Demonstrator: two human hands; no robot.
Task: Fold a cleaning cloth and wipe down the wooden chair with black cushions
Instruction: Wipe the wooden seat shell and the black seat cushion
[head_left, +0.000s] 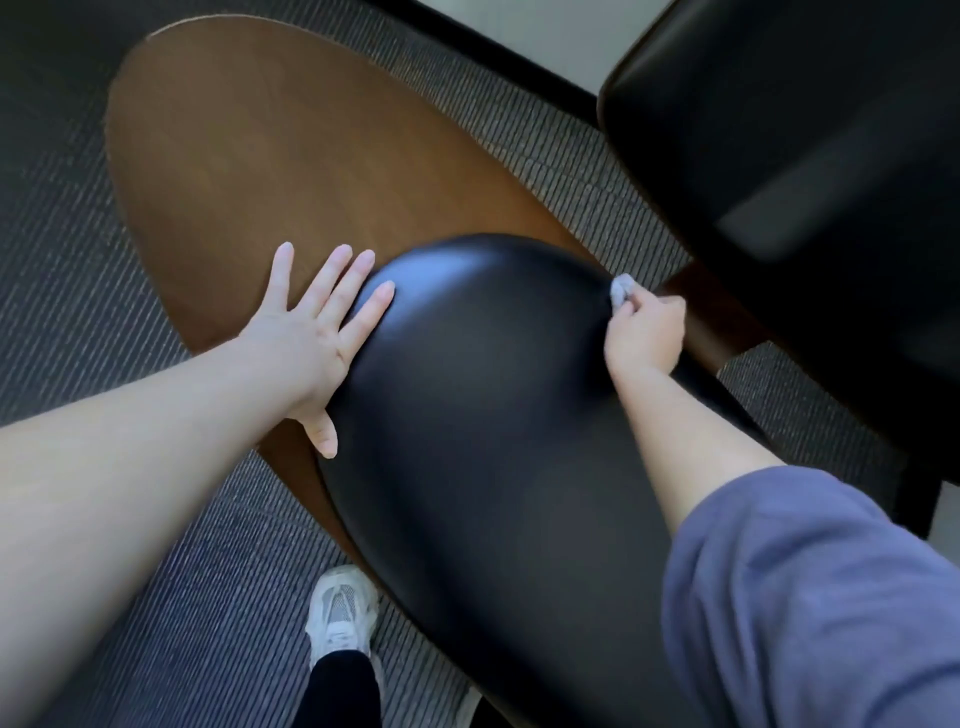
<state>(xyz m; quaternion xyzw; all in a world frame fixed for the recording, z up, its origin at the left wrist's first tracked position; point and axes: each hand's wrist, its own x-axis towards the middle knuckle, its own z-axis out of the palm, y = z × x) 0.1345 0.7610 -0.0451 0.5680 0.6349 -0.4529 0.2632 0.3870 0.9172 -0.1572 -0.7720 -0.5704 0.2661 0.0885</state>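
Observation:
A wooden chair shell (249, 156) curves away at the upper left, and a glossy black cushion (483, 415) fills the middle of the view. My left hand (311, 338) lies flat with spread fingers on the cushion's left edge where it meets the wood. My right hand (644, 332) grips a small bunched grey cloth (622, 291) and holds it against the cushion's far right edge. Most of the cloth is hidden inside my fist.
A second black cushion (805, 156) on a dark wooden frame (706, 317) stands at the upper right. Grey striped carpet (78, 270) covers the floor. My foot in a white sneaker (343, 613) is planted at the chair's near left side.

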